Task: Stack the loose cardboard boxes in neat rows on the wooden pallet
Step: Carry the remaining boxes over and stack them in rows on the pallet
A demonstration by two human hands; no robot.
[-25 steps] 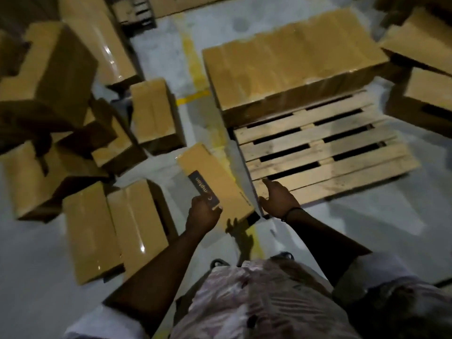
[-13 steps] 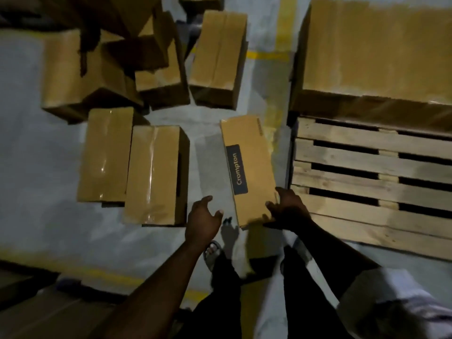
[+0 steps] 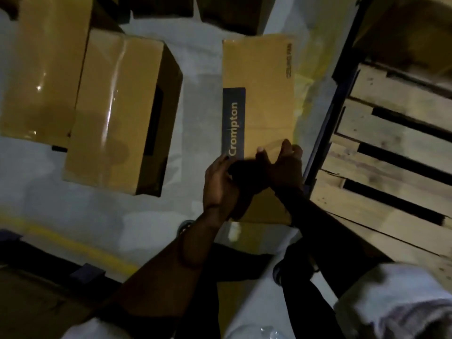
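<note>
A long flat cardboard box (image 3: 266,89) with a dark "Crompton" label lies on the grey floor just left of the wooden pallet (image 3: 391,133). Both my hands are over its near end. My left hand (image 3: 220,182) is at the box's left edge by the label, palm turned inward and fingers loosely curved. At the right edge my right hand (image 3: 283,165) has its fingers raised and spread. The hands face each other; whether they press the box sides is hidden by shadow. A row of boxes (image 3: 403,25) sits on the pallet's far part.
Two loose taped boxes (image 3: 117,111) (image 3: 41,64) lie side by side on the floor to the left. More boxes are at the top edge. A yellow floor line (image 3: 73,243) runs at lower left, past dark stacked cardboard (image 3: 36,302). My feet stand behind the box.
I have bent closer, so the labelled box fills the view. Both hands moved in from beside its near end to over it, facing each other.
</note>
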